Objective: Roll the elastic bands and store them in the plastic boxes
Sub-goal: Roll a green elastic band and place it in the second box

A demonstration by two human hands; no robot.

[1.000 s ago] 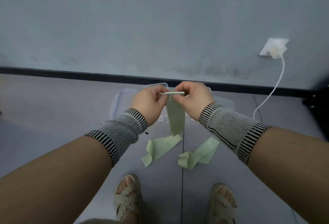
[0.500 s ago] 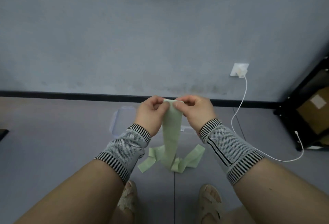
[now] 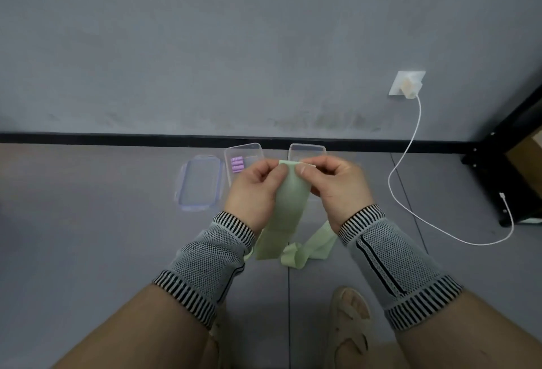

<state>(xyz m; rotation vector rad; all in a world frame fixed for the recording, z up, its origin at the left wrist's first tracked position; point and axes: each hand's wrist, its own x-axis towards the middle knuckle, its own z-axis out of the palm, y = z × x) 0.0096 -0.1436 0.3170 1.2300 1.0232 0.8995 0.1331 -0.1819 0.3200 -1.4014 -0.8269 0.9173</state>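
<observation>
- I see my left hand and right hand raised side by side over the floor, both pinching the top edge of a pale green elastic band.
- On the left hand the thumb is pressed against the band's upper left corner with the fingers curled in behind it; on the right hand the thumb and forefinger are closed on the upper right corner, where the edge looks folded over.
- From that edge the green band hangs down between my wrists, and its lower end lies crumpled on the floor, just this side of the hands.
- Both wrists wear grey mesh wrist sleeves with black-and-white striped cuffs.
- Beyond the green band, against the black baseboard, stand two clear plastic boxes: the left box holds a few purple rolled bands, and the right box is partly hidden by my right hand, so I cannot tell what is in it.
- Left of the left box a clear lid with a bluish rim lies flat on the floor.
- Right of the green band a white cable runs from a wall socket down across the floor.
- Below the green band, one sandalled foot shows between my forearms.
</observation>
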